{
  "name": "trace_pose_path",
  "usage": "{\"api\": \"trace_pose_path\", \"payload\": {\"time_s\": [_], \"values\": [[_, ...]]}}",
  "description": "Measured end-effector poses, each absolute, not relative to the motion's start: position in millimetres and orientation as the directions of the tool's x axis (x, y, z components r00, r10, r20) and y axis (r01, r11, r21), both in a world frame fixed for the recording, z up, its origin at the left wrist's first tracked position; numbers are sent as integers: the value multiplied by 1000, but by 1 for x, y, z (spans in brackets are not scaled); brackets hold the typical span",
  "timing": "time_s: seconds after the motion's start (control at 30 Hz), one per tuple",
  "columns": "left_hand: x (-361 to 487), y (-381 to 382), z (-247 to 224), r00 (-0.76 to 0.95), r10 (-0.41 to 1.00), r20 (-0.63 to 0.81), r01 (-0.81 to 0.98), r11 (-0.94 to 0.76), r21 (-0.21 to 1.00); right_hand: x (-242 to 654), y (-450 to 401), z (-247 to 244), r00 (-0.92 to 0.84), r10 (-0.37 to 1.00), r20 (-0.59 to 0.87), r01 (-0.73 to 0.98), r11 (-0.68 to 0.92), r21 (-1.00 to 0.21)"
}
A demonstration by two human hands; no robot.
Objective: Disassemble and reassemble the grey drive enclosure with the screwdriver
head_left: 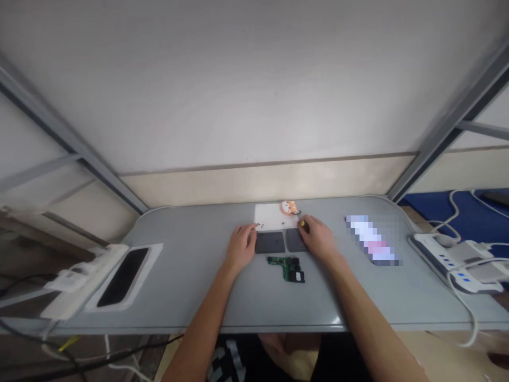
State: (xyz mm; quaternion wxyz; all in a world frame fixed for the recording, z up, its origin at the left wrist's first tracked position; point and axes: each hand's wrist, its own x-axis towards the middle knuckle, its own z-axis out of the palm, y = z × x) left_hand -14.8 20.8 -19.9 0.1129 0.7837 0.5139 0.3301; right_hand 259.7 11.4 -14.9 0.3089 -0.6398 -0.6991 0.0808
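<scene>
My left hand (242, 245) rests at the left edge of a dark flat panel (270, 242), its fingers stretched toward small dark bits (261, 225) on a white sheet (274, 215). Its thumb and forefinger look apart. Over the right part of a second dark panel (295, 240) my right hand (318, 239) is closed on a small item with a yellow end (303, 223); the rest of that item is mostly hidden by the fingers. Nearer me lies a green circuit board (287, 268) with black parts, touched by neither hand.
An orange and white animal-faced trinket (288, 207) sits on the sheet's far right corner. A lit, pixelated phone-like object (374, 241) lies at right, beside a white power strip (453, 262) with cables. At left are a black-screened phone (123, 277) and another power strip (85, 281).
</scene>
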Motion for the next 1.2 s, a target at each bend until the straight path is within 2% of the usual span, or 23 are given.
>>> {"api": "trace_pose_path", "payload": {"time_s": [0.17,0.3,0.6,1.07,1.2], "values": [[-15,20,-20,271,917,293,765,-390,512,259,11,-13,1,950,313,838,170,-518],[-15,20,-21,251,930,268,783,-358,509,259,10,-12,5,954,300,839,159,-520],[-15,22,-23,247,924,293,779,-369,507,259,9,-8,23,961,275,840,131,-527],[-16,23,-25,240,917,319,767,-381,517,264,13,-16,23,947,322,840,156,-519],[-17,24,-28,244,895,372,759,-416,501,266,12,-16,39,945,325,838,146,-526]]}}
